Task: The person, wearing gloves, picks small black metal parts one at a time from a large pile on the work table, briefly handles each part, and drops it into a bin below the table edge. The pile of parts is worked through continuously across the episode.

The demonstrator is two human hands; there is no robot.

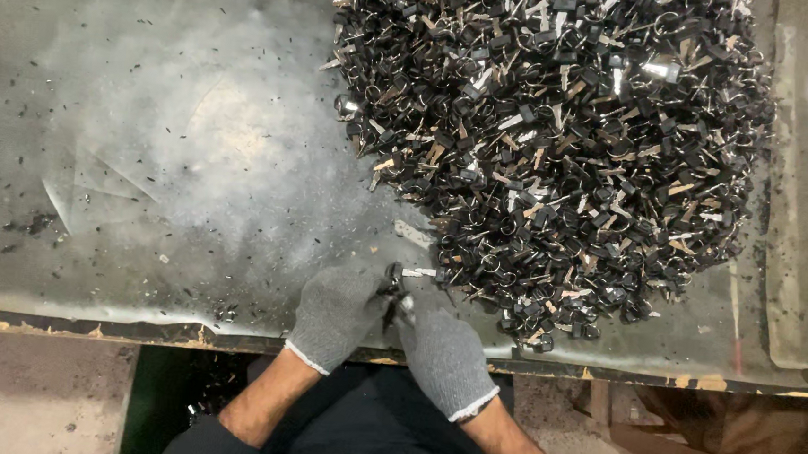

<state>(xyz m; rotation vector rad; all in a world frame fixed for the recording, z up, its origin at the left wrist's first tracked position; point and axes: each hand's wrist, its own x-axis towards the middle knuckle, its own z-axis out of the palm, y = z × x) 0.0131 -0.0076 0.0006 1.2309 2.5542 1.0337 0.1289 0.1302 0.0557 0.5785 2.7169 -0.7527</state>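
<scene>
Left hand (333, 315) and right hand (447, 361) in grey knit gloves met at the table's near edge, fingertips of both pinched together on one small black key-ring piece (393, 293), scuffed grey tabletop (192, 146) beyond, big heap of black-and-metal key rings (561, 143) farther back.

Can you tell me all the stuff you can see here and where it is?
Pile of small parts: too many to count, black with metal rings and tan bits, upper right of the table.
Loose metal strip: one, silvery, just left of the pile's lower edge.
Table: one, grey and dusty, speckled with dark crumbs.
Small part: one, black, pinched between both hands at the table's near edge.
Left hand: grey knit glove, holding the small part.
Right hand: grey knit glove, holding the same part.
</scene>
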